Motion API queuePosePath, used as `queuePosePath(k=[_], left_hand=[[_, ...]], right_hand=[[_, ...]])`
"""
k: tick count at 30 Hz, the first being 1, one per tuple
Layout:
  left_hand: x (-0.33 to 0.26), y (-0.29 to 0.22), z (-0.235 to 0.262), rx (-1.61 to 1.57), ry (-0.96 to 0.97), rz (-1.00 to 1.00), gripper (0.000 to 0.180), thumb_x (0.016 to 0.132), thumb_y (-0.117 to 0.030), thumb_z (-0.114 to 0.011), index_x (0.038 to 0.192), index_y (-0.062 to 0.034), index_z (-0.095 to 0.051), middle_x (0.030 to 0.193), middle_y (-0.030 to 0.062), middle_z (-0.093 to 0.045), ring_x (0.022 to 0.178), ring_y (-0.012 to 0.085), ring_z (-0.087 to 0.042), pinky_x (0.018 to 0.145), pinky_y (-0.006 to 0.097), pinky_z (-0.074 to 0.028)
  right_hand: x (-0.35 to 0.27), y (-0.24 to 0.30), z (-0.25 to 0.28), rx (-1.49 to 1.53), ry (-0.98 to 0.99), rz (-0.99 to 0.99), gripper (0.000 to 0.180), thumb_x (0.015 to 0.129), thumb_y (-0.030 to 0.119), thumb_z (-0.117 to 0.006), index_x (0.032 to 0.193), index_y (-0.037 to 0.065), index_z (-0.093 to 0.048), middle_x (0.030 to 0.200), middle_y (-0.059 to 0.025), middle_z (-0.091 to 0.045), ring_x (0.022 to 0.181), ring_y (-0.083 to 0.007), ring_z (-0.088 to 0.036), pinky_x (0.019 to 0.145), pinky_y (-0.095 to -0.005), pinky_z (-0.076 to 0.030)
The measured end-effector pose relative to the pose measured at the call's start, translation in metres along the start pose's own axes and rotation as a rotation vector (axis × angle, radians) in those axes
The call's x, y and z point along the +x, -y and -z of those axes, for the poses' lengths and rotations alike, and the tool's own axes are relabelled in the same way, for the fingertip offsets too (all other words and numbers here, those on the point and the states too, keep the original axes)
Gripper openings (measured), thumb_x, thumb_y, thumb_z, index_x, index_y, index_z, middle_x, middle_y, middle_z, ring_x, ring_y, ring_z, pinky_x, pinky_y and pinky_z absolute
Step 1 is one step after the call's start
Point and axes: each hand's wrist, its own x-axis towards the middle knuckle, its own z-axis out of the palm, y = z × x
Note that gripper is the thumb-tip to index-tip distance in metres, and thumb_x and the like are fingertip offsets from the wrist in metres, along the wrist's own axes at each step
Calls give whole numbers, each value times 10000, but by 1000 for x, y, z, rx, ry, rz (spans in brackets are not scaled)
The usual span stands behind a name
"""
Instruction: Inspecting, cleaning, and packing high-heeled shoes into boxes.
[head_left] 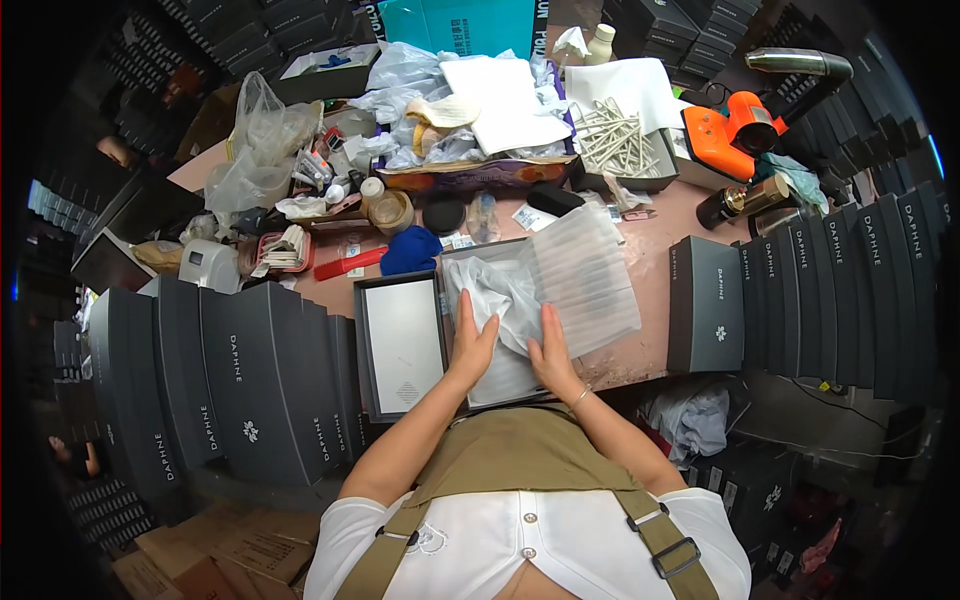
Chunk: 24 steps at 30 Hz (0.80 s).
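Note:
My left hand and my right hand rest on either side of crumpled white tissue paper, fingers stretched and thumbs apart. The tissue lies in an open dark grey shoe box on the pink table; whatever it may cover is hidden. A ribbed, translucent foam sheet spreads from the box over the table to the right, beside my right hand. Left of the box, touching or very near it, lies a dark tray-like box part with a white inside, probably the lid.
Closed dark shoe boxes line my left; another row stands right. Behind are a carton of tissue, a box of white sticks, an orange device, a blue cloth and a red strip.

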Motion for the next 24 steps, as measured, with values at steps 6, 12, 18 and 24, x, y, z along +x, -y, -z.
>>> queuePosePath(k=[6, 12, 18, 24], left_hand=[[-43, 58, 54, -89, -179, 120, 557, 893, -147, -600, 1385, -26, -366, 1333, 182, -448, 1164, 270, -493, 974, 374, -414], [-79, 74, 56, 374, -86, 272, 581, 810, -217, -703, 1287, -7, -446, 1123, 183, -538, 1028, 302, -546, 879, 407, -452], [-59, -3, 53, 57, -133, 6, 509, 829, -172, -700, 1241, 24, -474, 978, 154, -605, 870, 250, -609, 770, 371, -505], [26, 62, -67, 125, 16, 111, 677, 809, -394, -707, 1217, 87, -459, 1099, 230, -620, 954, 329, -638, 838, 386, -498]], right_hand=[[-33, 47, 30, 31, 350, 31, 645, 848, 57, -592, 1426, 33, -307, 1457, -305, -253, 1332, -435, -317, 1081, -418, -319], [-43, 21, 122, 120, 344, -510, 210, 862, 145, -572, 888, -50, -644, 675, -99, -641, 618, -138, -634, 583, -283, -500], [-25, -107, 104, -252, -73, -180, 296, 893, 151, -534, 1109, -43, -588, 1038, -216, -637, 989, -364, -601, 859, -409, -478], [25, -68, 52, -128, 186, 48, 343, 898, 186, -495, 1132, -57, -554, 1167, -282, -574, 1100, -427, -538, 917, -417, -443]])
